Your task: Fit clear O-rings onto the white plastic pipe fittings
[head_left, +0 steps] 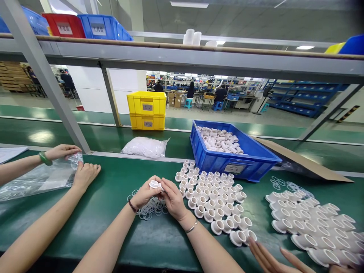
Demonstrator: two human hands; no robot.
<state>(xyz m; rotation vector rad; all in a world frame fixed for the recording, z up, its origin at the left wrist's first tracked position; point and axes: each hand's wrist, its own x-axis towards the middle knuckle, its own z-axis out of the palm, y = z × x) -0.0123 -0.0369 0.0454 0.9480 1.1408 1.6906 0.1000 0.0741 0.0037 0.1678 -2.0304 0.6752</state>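
Observation:
Above a pile of thin white rings on the green table, my two hands meet in the middle of the head view. My left hand, with a dark beaded bracelet, has its fingers wrapped round a small white plastic part. My right hand, wearing a silver bangle, pinches at the same part from the right side. Fingers hide much of the part. Many white flanged sleeves stand in rows just right of my hands.
A blue bin of white parts stands behind the sleeves, a filled plastic bag and yellow bins to its left. Other people's hands hold a clear bag at left and reach in at lower right. More sleeves stand far right.

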